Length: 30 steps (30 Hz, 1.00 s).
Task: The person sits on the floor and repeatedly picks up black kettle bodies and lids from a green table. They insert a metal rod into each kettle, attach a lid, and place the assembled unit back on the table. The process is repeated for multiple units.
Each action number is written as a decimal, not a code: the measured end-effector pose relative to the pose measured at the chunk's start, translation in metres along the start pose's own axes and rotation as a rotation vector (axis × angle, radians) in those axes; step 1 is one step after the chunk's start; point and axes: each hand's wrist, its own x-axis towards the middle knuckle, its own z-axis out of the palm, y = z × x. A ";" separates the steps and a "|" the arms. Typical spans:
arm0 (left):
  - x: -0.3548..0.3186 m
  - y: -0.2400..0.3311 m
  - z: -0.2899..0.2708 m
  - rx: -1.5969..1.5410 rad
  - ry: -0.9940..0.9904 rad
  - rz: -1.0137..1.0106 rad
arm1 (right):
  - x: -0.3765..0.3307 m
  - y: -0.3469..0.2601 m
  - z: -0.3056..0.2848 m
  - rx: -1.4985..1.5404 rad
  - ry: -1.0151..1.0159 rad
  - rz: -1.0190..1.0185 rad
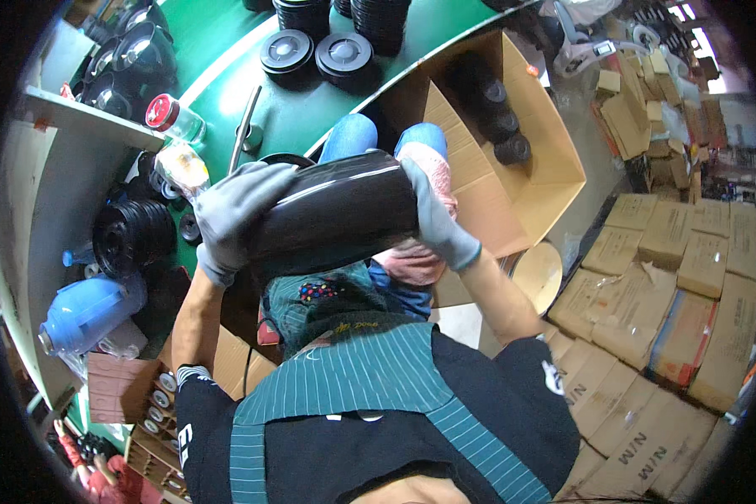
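Two grey knit-gloved hands grasp a glossy black cylindrical body (336, 214) held sideways above the lap: left hand (231, 214) wraps one end, right hand (437, 223) cups the other. Ribbed black round lids (315, 52) lie on the smooth green table (227, 34); an open cardboard box (529, 134) stands beside the knees

Green table (311, 109) ahead open between lids (315, 55) and bottle (176, 118); open carton (512, 151) blocks right.
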 end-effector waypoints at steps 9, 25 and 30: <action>-0.087 -0.037 0.078 -0.845 0.199 -0.688 | -0.023 -0.027 0.001 -0.621 -0.104 -0.764; -0.037 0.044 0.137 -0.108 -0.084 -0.081 | -0.007 -0.017 -0.107 -0.319 0.039 -0.162; -0.031 -0.038 0.108 0.232 -0.175 -0.195 | 0.003 -0.004 -0.054 -1.020 -0.118 -0.358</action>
